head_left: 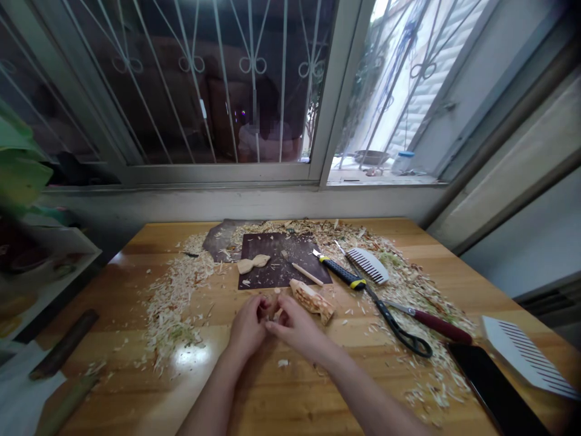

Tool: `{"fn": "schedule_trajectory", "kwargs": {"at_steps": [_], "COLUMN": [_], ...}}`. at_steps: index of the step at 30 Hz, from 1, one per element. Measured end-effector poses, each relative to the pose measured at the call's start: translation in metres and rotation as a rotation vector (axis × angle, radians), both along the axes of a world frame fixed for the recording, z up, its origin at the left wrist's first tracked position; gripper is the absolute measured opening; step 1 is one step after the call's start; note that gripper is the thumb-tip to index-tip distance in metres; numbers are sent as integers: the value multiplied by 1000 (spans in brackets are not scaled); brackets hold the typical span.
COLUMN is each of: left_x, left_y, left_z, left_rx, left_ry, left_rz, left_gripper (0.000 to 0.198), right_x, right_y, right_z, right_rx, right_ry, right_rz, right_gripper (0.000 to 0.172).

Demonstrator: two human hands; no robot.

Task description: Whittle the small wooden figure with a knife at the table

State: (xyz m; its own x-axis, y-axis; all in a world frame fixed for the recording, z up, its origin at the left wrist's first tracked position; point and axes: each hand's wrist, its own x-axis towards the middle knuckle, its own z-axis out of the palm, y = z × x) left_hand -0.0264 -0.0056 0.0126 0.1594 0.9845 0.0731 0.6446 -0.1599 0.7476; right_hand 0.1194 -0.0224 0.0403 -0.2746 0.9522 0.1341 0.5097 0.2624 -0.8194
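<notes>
Okay, we have both bare hands close together over the near middle of the tabletop [254, 387], fingers curled inward, tips nearly meeting. Left hand [249, 322]: fingers bent toward the right one. Right hand [294, 325]: index finger and thumb bent toward the left one. We can't tell whether either pinches anything; the fingers hide the gap. We see a small pale wood bit [277, 290] just past the fingertips, and can't tell if it's held or lying there.

Just beside the right hand, on its far right side, we mark a partly hewn wood block [312, 300], lying flat, with reddish-brown patches. Straight ahead of both hands: dark mat [272, 280]; on it, toward the left hand's side, an hourglass-shaped wood piece [253, 264], and nearer the right hand's side a slim tool with a pale handle [308, 274].

Farther right of the right hand we get a black-and-yellow utility knife [341, 272], a white slotted piece [370, 266], a tool with a black looped handle [402, 330] and a red-handled tool [442, 327]; well right, a black smartphone [492, 387]. Wood shavings [177, 303] spread left of the left hand, beyond the mat and right of the right hand.
</notes>
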Motion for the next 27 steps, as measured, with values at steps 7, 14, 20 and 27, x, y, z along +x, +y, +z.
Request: {"fn": "schedule_trajectory", "kwargs": {"at_steps": [7,14,20,27], "left_x": [0,-17,-26,-8], "left_y": [-3,-3,-2,-6], "left_z": [16,25,25,21], "left_rx": [62,-152,-118,79], "left_ry": [16,118,190,116], "left_rz": [73,16,-9,91], "left_gripper": [22,33,27,27], "right_x": [-5,10,12,5], "right_y": [6,4,18,8], "right_z": [-6,0,-22,-11], "right_rx": [226,242,-512,-886], "right_ry": [141,138,668,659], "right_rz": [13,126,-71,170], "right_gripper": [15,22,42,42]}}
